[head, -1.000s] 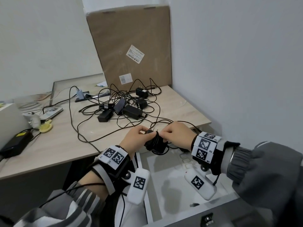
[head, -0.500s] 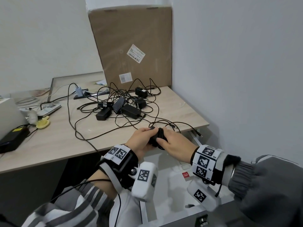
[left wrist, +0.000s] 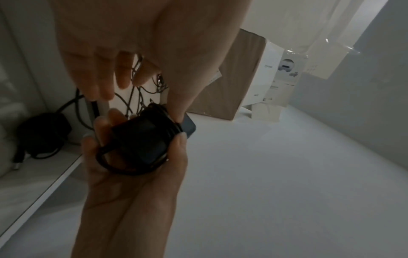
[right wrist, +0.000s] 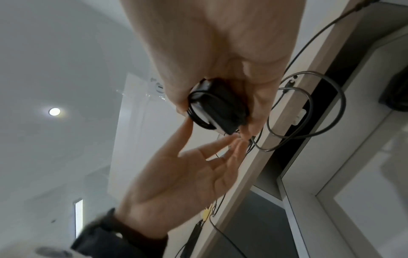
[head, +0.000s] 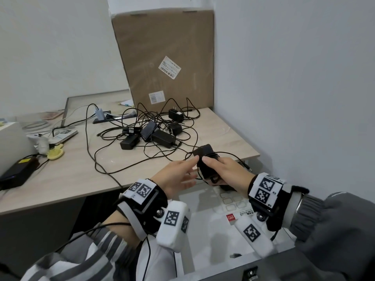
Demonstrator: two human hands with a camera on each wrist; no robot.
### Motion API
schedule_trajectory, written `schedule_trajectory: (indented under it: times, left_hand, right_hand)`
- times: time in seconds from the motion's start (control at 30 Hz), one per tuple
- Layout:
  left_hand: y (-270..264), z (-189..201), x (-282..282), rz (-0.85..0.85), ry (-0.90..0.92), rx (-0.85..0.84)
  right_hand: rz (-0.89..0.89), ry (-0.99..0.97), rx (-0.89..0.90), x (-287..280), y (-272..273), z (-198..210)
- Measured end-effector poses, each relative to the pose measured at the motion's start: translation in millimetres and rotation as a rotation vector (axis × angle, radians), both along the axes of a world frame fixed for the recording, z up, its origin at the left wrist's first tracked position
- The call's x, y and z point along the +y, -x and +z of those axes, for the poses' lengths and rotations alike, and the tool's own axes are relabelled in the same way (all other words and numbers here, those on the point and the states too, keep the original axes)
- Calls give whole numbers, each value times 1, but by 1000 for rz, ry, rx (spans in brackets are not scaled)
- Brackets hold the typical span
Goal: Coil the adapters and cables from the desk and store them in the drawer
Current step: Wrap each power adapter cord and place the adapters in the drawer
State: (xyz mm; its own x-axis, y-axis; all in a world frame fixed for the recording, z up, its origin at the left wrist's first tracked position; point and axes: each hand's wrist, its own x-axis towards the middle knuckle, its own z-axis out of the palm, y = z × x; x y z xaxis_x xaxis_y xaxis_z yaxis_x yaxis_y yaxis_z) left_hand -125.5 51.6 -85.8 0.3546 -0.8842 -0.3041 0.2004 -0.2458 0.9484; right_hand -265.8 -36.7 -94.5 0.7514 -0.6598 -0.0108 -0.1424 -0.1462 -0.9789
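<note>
Right hand point(head: 225, 171) grip clamped on adapter point(head: 206, 161), cable wound round it; thumb on one side, fingers on other. Adapter held above desk point(head: 81, 173) front edge, over open drawer point(head: 205, 230). Left hand point(head: 178, 175) at adapter's 9 o'clock, fingers straight, apart, fingertips touching adapter. Remaining adapters point(head: 154, 132) tangled at 11 o'clock on desk.

- A plain office or workroom corner: bare white walls point(head: 294, 78) meet behind a light wood-grain surface point(head: 77, 171).
- A large flat cardboard box point(head: 162, 47) with shipping labels leans against the wall at the back of the surface.
- In front of the box lies a tangle of black power adapters and cables point(head: 154, 132).
- Left of the tangle sit a small hub point(head: 99, 114) and a black power brick point(head: 18, 173).
- Below the surface's near edge, a white drawer point(head: 213, 230) stands open.
</note>
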Motion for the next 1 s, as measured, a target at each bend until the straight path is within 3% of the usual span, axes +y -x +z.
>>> schedule_trajectory:
  times: [0.1,0.53,0.77,0.9,1.0]
  left_hand:
    - [4,-6,0,-106,-47,44]
    - [26,-20,-12,47,27,84]
    - [35,-32,-9,66,-24,103]
    - [34,-50,-3,111,-174,46]
    - [29,-69,3,146,-282,50]
  right_hand:
    - [21,-119,3,1,1,1]
    - [48,-161,112,1,22,-3]
    - [118,-121,336,-1,39,-10]
    - [193,-12,595,-15,59,-18]
    - [131,89,643,-30,80,-26]
